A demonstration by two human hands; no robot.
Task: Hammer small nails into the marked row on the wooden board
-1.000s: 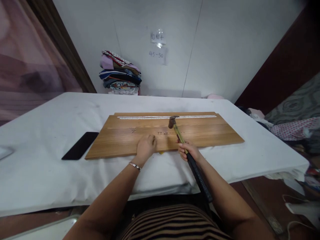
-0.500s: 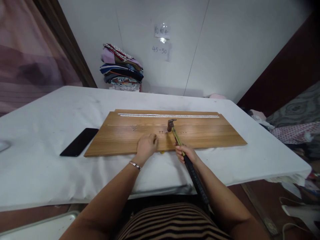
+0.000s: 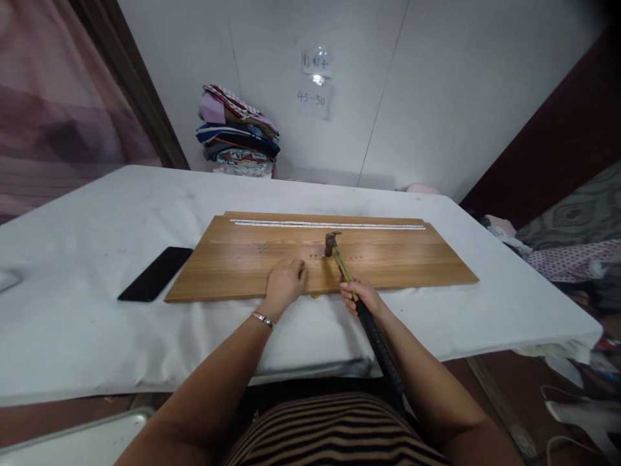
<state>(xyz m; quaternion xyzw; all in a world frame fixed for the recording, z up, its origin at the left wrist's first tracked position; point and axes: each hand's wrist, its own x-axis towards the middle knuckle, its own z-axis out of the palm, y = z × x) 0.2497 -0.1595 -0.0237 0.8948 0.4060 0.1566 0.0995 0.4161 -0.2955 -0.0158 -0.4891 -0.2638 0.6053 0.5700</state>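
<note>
A long wooden board (image 3: 398, 259) lies on the white-covered table (image 3: 87, 336), with a white strip (image 3: 330, 224) along its far edge. A row of small nails (image 3: 315, 257) stands in the board's middle. My right hand (image 3: 359, 295) is closed round the shaft of a hammer (image 3: 334, 247), whose head rests low on the board by the nails. My left hand (image 3: 285, 283) lies curled on the board just left of the nails, fingers tucked; what they hold, if anything, is hidden. A couple of loose nails (image 3: 262, 246) lie further left.
A black phone (image 3: 156, 273) lies on the table left of the board. Folded cloths (image 3: 237, 139) are stacked against the back wall under paper notes (image 3: 315, 97). More fabric (image 3: 572, 255) sits off the table's right side. A grey tray edge (image 3: 82, 440) shows at bottom left.
The hammer head came down from above the board to rest on it by the nails. My left hand stayed in place on the board.
</note>
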